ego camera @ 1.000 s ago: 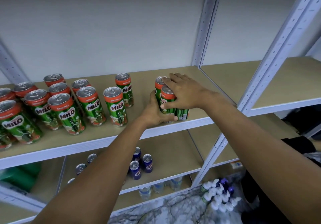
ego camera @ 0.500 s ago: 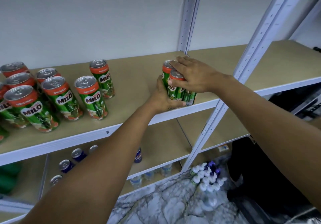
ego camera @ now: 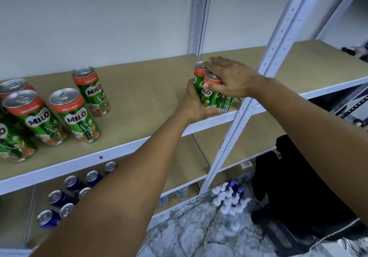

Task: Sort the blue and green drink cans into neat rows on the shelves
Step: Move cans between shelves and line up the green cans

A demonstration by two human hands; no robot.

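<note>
Step in hand, by my read: squaring up a small cluster of green cans [ego camera: 207, 91] at the right end of the upper shelf [ego camera: 143, 89], right next to the upright post [ego camera: 256, 89]. To do it well: keep the cans upright, press from both sides evenly so they close up w/o tipping, line fronts w/ the shelf's front edge, then let go gently so nothing rocks; they sit close to the edge, so pushing forward risks a drop. Left hand [ego camera: 196, 105] is cupped round the near/left side of the cluster, fingers curled under at the front, thumb side up against the left can. Right hand [ego camera: 233, 79] lies over the tops and right side, fingers mostly extended across the lids, thumb pressed on the front can — narrow spread, holding the group between both hands. At least 3 cans in the cluster; exact count hidden by the hands. Other green cans [ego camera: 75, 115] stand loose at the shelf's left, apart from each other, not yet in rows, well apart from the held group. Blue cans [ego camera: 69, 185] sit on the lower shelf [ego camera: 179, 169], partly behind the left forearm; roughly grouped, rows not tidy as far as I can tell.
</note>
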